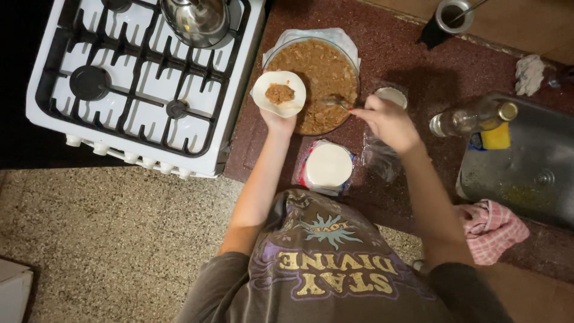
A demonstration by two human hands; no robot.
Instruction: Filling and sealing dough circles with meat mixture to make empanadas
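My left hand point(278, 121) holds up a round white dough disc point(279, 93) on its palm, with a lump of brown filling in the middle. A glass bowl point(354, 64) full of the same brown minced filling stands on the dark red counter just behind it. My right hand point(388, 122) grips a metal spoon point(335, 101) whose tip is dipped into the filling at the bowl's near right side. A stack of white dough discs point(328, 165) in an open plastic wrapper lies on the counter between my arms.
A white gas stove point(131, 90) with a steel pot point(197, 21) is at the left. A small white cup point(391, 96), a glass bottle point(472, 119), a steel sink point(526, 161) with a yellow sponge point(495, 137), and a pink checked cloth point(491, 230) are at the right.
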